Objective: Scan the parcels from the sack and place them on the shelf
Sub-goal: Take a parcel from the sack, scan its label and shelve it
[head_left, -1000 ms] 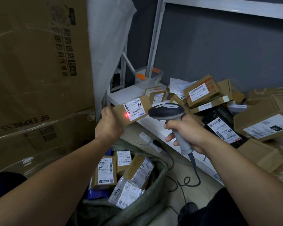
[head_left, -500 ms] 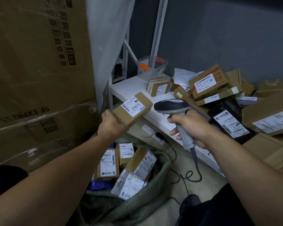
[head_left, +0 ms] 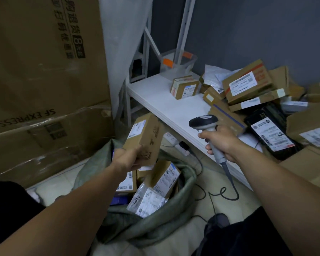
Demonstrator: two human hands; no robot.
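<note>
sack (head_left: 155,224): olive green | held parcel (head_left: 146,137): brown, white label | shelf (head_left: 164,106): white | scanner (head_left: 203,121): black and grey

Large cardboard boxes (head_left: 44,74) stand left of a clear tub (head_left: 189,64).

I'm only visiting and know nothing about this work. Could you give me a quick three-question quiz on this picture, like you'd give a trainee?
1. True or false: the right hand grips a barcode scanner.
2. The left hand grips a cardboard parcel. Relative to the green sack, the parcel is: A) buried inside it, B) held in the air above it, C) lying under it.
3. What see-through container stands at the back corner of the white shelf?
Key: 1 true; 2 B; 3 a clear plastic tub.
</note>
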